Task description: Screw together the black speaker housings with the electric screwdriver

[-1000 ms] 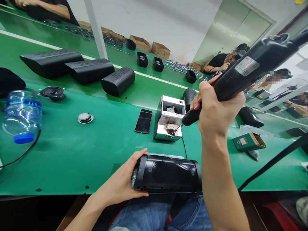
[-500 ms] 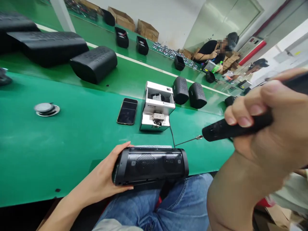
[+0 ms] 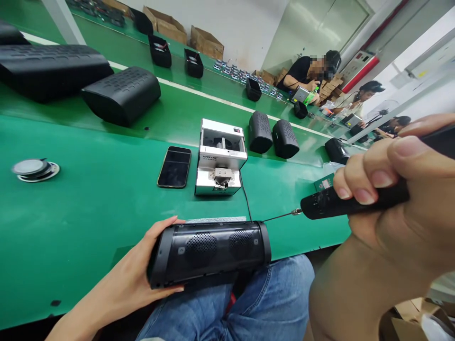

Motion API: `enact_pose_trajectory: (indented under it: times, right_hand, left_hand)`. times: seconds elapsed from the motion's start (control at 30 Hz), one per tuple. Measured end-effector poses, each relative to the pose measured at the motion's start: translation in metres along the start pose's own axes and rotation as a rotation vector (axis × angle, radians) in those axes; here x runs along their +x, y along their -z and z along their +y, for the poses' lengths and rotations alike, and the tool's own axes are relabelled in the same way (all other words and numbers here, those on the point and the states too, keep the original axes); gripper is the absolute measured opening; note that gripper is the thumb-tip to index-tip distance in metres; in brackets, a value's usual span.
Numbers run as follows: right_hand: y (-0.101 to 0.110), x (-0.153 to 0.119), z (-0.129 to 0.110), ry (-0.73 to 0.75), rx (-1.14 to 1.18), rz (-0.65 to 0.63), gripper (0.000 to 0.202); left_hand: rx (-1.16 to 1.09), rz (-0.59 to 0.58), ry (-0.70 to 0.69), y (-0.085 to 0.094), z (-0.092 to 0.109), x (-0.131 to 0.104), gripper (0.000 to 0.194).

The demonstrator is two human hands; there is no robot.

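Note:
My left hand grips the left end of a black speaker, which rests at the table's front edge above my lap, two perforated round grilles facing up. My right hand is wrapped round a black electric screwdriver at the right. Its long thin bit points left, and the tip is at the speaker's upper right corner; whether it touches cannot be made out. Just beyond the speaker stands a white and silver screw feeder with a metal outlet block at its front.
A phone lies left of the feeder. Speaker drivers sit at the far left. Black speaker housings stand on the green conveyor. A cable runs down beside the feeder. Across the line, a person works among others.
The view has turned slightly right, so the bench things sit further left. The screwdriver's bit tip has come to the speaker's upper right corner. Both hands keep their holds.

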State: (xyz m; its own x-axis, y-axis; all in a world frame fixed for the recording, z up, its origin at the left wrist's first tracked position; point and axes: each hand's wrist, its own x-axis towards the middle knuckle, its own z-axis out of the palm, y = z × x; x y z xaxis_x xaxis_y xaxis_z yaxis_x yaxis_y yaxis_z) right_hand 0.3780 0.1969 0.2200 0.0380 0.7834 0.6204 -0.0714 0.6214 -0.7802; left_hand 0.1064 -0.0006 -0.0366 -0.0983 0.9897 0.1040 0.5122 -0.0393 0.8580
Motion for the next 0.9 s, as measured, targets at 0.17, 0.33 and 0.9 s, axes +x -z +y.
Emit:
enact_pose_trajectory:
  times: [0.17,0.33,0.9]
  right_hand:
    - [-0.011,-0.007,0.003,-0.032,0.047,-0.009,0.017]
    - [0.000,-0.020,0.035,-0.082,0.121,-0.192,0.017]
    - [0.012,-0.038,0.069,-0.125,0.268,-0.250,0.020]
  left_hand:
    - [0.009,0.027,0.012,-0.003,-0.003,-0.003,0.105]
    - [0.032,0.047,0.014,-0.003,-0.006,-0.003,0.099]
    - [-0.016,-0.009,0.078,0.002,0.001,-0.007,0.106]
